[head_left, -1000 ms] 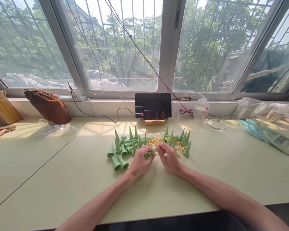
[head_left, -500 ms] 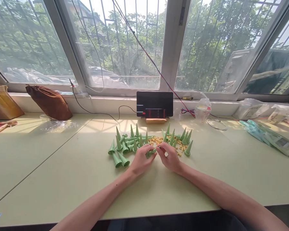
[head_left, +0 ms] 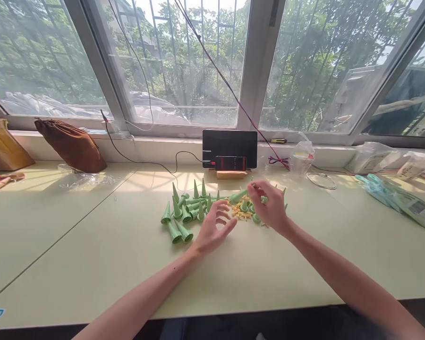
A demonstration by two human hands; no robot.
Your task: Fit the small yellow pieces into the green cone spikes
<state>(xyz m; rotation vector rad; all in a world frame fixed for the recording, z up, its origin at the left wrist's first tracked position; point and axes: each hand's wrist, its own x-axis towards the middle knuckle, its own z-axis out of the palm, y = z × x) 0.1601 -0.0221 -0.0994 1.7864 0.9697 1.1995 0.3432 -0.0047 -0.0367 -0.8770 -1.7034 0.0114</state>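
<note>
Pinched by its narrow tip, a green cone (head_left: 238, 196) hangs from my right hand (head_left: 269, 206) above the table, its wide end toward the left. My left hand (head_left: 215, 227) has its fingers apart and nothing in them, beside a group of green cones (head_left: 184, 232), some upright and some lying down. Small yellow pieces (head_left: 243, 214) are heaped between my hands. More green cones stand behind my right hand, which partly hides them.
A phone (head_left: 230, 163) rests on a small stand before a black tablet (head_left: 229, 144). At the back left is a brown pouch (head_left: 72, 146). A plastic cup (head_left: 301, 159), a coiled cable (head_left: 321, 181) and plastic packets (head_left: 407, 204) are on the right.
My right hand has moved up and to the right, carrying the green cone away from my left hand. My left hand has let go of the cone and opened.
</note>
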